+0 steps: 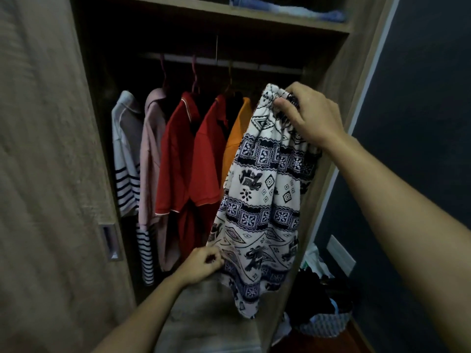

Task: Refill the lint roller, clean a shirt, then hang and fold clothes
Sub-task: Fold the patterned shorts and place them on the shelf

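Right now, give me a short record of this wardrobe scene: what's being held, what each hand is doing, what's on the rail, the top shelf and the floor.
held: patterned garment, hanging in front of the open wardrobe
right hand: grips its gathered top
left hand: pinches its lower left edge
rail: left to right, striped top, pink top, red top, second red top, orange top
top shelf: blue fabric
floor, right: basket of dark clothes

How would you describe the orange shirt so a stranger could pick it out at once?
Look inside the open wardrobe at its hanging rail. The orange shirt hangs last on the right, past two red shirts, the only orange garment there.
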Motion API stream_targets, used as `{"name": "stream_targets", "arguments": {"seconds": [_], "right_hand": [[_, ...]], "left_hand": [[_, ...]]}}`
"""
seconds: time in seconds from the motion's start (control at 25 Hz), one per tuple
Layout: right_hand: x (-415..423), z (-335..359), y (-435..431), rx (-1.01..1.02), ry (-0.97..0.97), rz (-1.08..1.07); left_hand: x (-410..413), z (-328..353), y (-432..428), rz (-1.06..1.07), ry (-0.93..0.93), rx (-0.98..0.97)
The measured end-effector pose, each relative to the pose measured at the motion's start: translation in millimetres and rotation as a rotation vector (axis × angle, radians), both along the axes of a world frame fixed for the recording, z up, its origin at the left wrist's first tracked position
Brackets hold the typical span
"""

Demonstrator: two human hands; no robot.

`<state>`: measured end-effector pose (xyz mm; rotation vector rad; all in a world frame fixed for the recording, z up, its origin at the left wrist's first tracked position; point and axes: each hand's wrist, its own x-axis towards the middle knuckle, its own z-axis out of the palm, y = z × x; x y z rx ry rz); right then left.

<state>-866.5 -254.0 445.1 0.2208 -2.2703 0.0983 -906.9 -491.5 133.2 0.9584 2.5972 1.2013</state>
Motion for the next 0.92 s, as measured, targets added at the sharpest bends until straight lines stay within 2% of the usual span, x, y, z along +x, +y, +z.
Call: {"name": "stream_targets", "arguments": {"seconds": [0.16, 0.24, 0.48, 0.72, 0.92], "right_hand": [[0.9, 1.7, 7.1, 0.005, -0.008, -0.008], [1.1, 3.0, 6.9, 0.015, -0.008, -0.006], [-0.1, 3.8, 9.5, 0.033, -0.021, -0.016], [3.8, -2.8, 25.8, 0.062, -0.035, -0.042], [2.1, -12.4, 46.9, 0.003, -0.064, -0.109]], "left_hand": [[3.0, 3.7, 2.0, 0.108, -0.075, 0.171], [1.0, 6.9, 4.9, 0.093, -0.116, 0.168], [2.6, 5.9, 10.8, -0.008, -0.074, 0.063], [3.0, -9.6, -8.0, 0.121, -0.13, 0.149], [0.1, -6.6, -20.8, 0.244, 0.035, 0.293]]}}
